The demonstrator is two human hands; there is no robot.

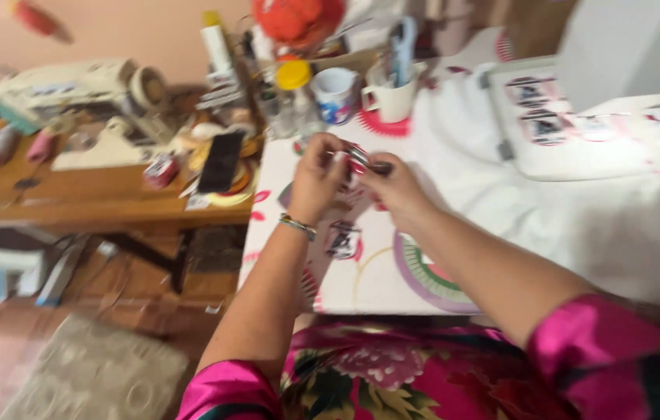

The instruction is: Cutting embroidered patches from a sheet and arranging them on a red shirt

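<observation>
The view is motion-blurred. My left hand point(316, 177) and my right hand point(397, 185) meet above a table with a white patterned cloth point(361, 272). Together they pinch a small dark object point(367, 162) with a red and white bit on it; what it is cannot be told. A bracelet circles my left wrist. Pink satin sleeves and a floral garment fill the bottom of the view. A small printed cut-out point(343, 239) lies on the cloth below my hands.
A white mug point(390, 97) holding scissors and a patterned cup point(335, 93) stand at the table's back. White fabric point(579, 194) with printed pictures lies to the right. A wooden table point(104, 194) on the left bears a sewing machine point(73, 85), a phone point(221, 161) and clutter.
</observation>
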